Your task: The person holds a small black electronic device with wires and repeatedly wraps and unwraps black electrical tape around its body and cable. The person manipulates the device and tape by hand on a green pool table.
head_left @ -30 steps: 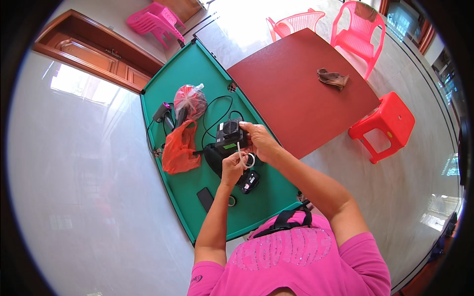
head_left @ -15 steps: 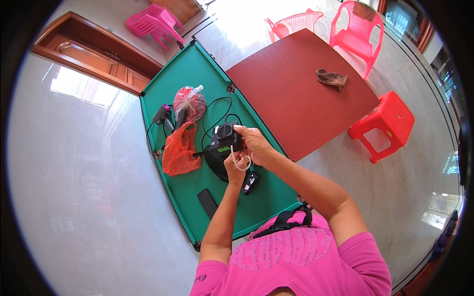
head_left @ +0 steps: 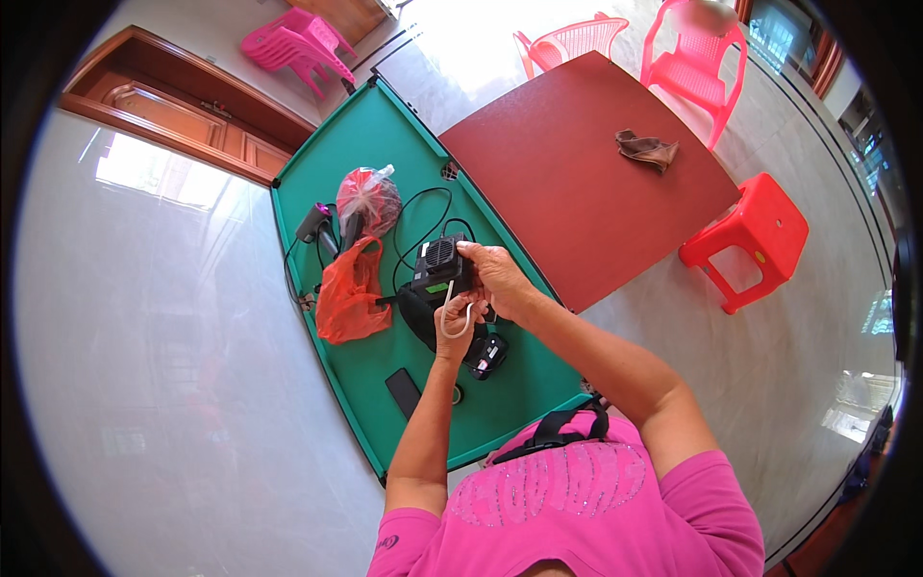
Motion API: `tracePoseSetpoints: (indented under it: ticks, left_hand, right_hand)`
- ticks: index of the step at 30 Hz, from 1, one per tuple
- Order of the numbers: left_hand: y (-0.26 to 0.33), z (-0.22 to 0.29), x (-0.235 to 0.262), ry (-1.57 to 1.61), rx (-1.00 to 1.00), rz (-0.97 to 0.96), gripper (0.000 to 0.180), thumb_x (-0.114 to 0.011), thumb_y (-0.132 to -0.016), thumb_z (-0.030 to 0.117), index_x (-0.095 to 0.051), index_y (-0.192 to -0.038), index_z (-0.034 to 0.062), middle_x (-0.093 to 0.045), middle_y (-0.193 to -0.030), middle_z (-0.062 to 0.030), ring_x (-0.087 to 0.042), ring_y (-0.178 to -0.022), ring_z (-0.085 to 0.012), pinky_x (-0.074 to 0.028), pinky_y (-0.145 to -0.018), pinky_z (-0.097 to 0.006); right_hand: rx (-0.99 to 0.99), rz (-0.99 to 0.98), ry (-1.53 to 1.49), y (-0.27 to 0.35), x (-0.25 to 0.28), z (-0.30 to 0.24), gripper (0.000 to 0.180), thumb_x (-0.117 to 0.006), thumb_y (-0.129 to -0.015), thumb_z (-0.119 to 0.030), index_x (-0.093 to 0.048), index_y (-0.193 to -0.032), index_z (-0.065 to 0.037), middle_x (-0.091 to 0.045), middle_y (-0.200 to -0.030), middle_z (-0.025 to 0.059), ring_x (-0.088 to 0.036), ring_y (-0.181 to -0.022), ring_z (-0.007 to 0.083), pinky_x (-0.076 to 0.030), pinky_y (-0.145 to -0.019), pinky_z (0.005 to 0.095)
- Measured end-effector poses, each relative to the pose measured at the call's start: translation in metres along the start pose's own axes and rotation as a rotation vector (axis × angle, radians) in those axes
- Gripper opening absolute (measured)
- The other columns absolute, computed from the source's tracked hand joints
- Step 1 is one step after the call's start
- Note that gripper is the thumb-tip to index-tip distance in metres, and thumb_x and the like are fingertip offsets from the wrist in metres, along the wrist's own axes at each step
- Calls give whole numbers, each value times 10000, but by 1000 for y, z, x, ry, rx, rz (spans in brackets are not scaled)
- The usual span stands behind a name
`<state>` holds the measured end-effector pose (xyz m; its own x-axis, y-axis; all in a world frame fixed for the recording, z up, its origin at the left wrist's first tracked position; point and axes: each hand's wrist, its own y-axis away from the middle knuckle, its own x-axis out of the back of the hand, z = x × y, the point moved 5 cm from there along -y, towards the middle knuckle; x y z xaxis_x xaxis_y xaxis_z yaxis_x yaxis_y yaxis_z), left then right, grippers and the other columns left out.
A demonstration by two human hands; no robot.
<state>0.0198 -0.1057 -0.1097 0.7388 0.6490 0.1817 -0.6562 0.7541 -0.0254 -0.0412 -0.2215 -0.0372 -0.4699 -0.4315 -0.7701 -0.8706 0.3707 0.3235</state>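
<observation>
A black box-shaped device with a slotted vent on top is held over the green table. My right hand grips its right side, thumb on the upper edge. Just below the device, my left hand is closed on a thin white strip, which bends in a loop across the fingers. The fingertips of both hands meet and partly hide each other. Under my hands lies a dark, rounded item, mostly covered. A small black battery-like block rests near my left wrist.
On the green pool table lie a hair dryer, a clear bag with something red, a red plastic bag, a black cable and a flat black slab. A brown-red table adjoins it; a red stool stands right.
The white strip has shifted left and its loop hangs differently over my left hand. My left fingers have moved slightly. A small ring beside my left forearm has come into sight.
</observation>
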Motion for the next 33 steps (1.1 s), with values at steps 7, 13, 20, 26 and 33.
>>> tracePoseSetpoints:
  ticks: [7,13,20,26,33]
  left_hand:
    - [2,-21,8,150,-56,121,51,-651,-794,-7,-634,-842,-9,-639,-784,-53,-590,-673,-99,-489,-591,-214]
    - [1,-17,1,-47,63,97,39,-651,-793,-16,-621,-818,-15,-638,-771,-44,-578,-695,-87,-479,-631,-226]
    - [-2,-14,0,-311,-200,22,109,-684,-745,-24,-597,-809,-11,-626,-734,-105,-601,-642,-186,-469,-614,-265]
    - [-2,-12,-2,-306,-296,59,137,-704,-718,-28,-601,-804,0,-618,-718,-109,-611,-638,-230,-474,-587,-284]
    - [-1,-16,-1,-353,-358,80,153,-721,-698,-28,-603,-789,4,-624,-730,-118,-618,-641,-239,-481,-581,-291]
  right_hand:
    - [25,46,66,-9,13,9,331,-535,-896,-304,-570,-702,-37,-535,-550,33,-476,-395,103,-370,-334,238]
    - [24,21,84,-12,19,10,338,-536,-895,-305,-570,-687,-41,-534,-550,28,-468,-386,98,-367,-336,231]
    - [45,48,59,-10,19,11,323,-545,-891,-293,-572,-689,-43,-539,-568,21,-483,-424,87,-387,-379,221]
    - [43,77,36,-9,21,10,314,-548,-889,-292,-570,-688,-51,-533,-569,15,-472,-419,87,-383,-378,221]
    - [36,78,33,-10,26,13,316,-548,-891,-287,-563,-678,-54,-526,-557,14,-462,-407,87,-373,-361,219]
